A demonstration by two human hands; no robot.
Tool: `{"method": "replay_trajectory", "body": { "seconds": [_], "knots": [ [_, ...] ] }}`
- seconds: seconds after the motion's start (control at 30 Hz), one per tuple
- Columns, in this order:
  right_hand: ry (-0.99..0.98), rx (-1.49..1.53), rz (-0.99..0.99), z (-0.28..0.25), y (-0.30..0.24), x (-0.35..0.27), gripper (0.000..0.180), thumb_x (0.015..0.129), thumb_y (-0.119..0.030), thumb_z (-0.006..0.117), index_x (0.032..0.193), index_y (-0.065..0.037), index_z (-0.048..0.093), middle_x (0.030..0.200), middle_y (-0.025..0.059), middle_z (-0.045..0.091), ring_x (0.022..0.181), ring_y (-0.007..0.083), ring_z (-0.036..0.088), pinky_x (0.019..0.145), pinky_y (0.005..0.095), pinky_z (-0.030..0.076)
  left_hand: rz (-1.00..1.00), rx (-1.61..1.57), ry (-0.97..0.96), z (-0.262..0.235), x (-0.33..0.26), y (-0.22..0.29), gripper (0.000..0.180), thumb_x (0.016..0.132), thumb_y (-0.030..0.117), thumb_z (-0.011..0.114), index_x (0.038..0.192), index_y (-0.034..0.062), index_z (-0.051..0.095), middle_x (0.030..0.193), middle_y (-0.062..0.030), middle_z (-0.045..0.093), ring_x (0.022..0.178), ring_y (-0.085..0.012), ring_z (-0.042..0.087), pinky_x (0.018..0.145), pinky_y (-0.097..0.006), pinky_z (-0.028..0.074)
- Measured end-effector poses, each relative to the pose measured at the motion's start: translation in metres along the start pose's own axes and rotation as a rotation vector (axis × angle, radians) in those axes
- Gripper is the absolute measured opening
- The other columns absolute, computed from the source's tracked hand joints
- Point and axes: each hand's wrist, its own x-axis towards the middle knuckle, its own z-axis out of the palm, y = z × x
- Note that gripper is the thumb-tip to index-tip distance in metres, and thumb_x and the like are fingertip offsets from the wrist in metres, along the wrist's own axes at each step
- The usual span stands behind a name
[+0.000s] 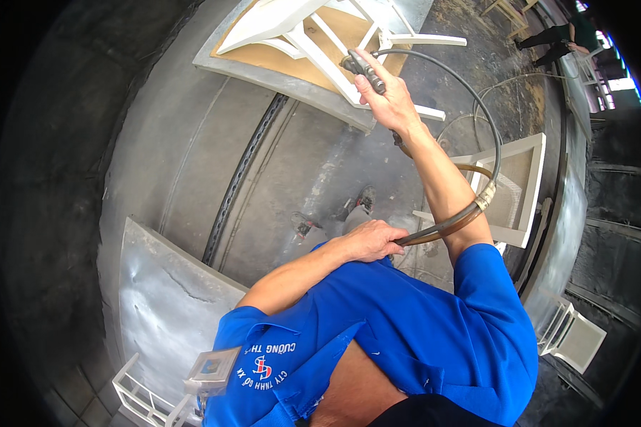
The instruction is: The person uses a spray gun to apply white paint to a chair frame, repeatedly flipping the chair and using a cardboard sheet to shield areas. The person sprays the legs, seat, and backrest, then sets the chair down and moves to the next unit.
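Observation:
My right hand (393, 103) is closed around a spray gun (364, 70), held close to a white wooden chair (319, 60). That chair lies tipped over with its legs in the air on a brown board (235, 48). From the gun a dark hose (470, 85) loops out to the right and comes back under my right forearm. Near my waist, my left hand (370, 240) grips the hose together with a brownish one (434, 236) running alongside. The two hoses are bound with pale tape (486, 196). My palm hides the gun's trigger.
A chain track (253, 139) crosses the floor on the left. Another white chair (516, 192) lies to my right, with smaller ones (573, 338) at the lower right. A metal sheet (164, 292) is at the lower left. A person (570, 43) stands far right; loose hose (477, 107) trails behind.

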Motion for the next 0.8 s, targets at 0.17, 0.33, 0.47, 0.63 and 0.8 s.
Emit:
{"method": "replay_trajectory", "body": {
  "seconds": [0.17,0.33,0.47,0.63,0.8],
  "knots": [
    [-0.101,0.068,0.148,-0.021,0.000,-0.019,0.057,0.103,-0.039,0.063,0.155,-0.022,0.050,0.087,0.0061,0.067,0.073,0.0144,0.065,0.072,0.0335,0.054,0.015,-0.012,0.038,-0.003,0.011,0.004,0.028,0.095,0.029,0.072,0.117,0.0119,0.069,0.078,-0.0190,0.069,0.080,-0.0418,0.067,0.070,-0.052,0.049],
    [-0.083,-0.028,0.173,-0.035,0.030,-0.057,0.059,0.102,-0.044,0.062,0.156,-0.023,0.048,0.083,0.0070,0.066,0.072,0.0166,0.065,0.073,0.0359,0.053,0.036,-0.006,0.009,-0.006,0.022,0.009,0.028,0.095,0.029,0.072,0.117,0.0120,0.070,0.078,-0.0188,0.069,0.081,-0.0409,0.068,0.071,-0.052,0.049],
    [-0.108,-0.042,0.274,-0.042,0.057,-0.075,0.063,0.102,-0.051,0.060,0.157,-0.025,0.046,0.083,0.0090,0.067,0.072,0.0199,0.066,0.075,0.0380,0.053,0.048,0.025,-0.007,-0.007,0.038,0.013,0.028,0.094,0.029,0.072,0.117,0.0127,0.071,0.079,-0.0182,0.070,0.082,-0.0405,0.068,0.071,-0.052,0.049],
    [-0.124,-0.099,0.250,-0.056,0.054,-0.073,0.060,0.104,-0.047,0.058,0.156,-0.020,0.047,0.126,0.0220,0.067,0.120,0.0360,0.064,0.103,0.0424,0.048,0.051,0.014,-0.013,-0.010,0.060,0.020,0.027,0.094,0.028,0.072,0.116,0.0129,0.071,0.080,-0.0176,0.070,0.082,-0.0406,0.068,0.072,-0.051,0.050],
    [-0.142,-0.014,0.168,-0.075,0.034,-0.047,0.058,0.106,-0.043,0.057,0.151,-0.007,0.050,0.150,0.0222,0.055,0.142,0.0372,0.050,0.118,0.0414,0.038,0.063,0.054,-0.009,-0.019,0.084,0.027,0.027,0.093,0.026,0.073,0.117,0.0127,0.071,0.083,-0.0168,0.072,0.083,-0.0406,0.069,0.073,-0.051,0.051]
  ]
}}
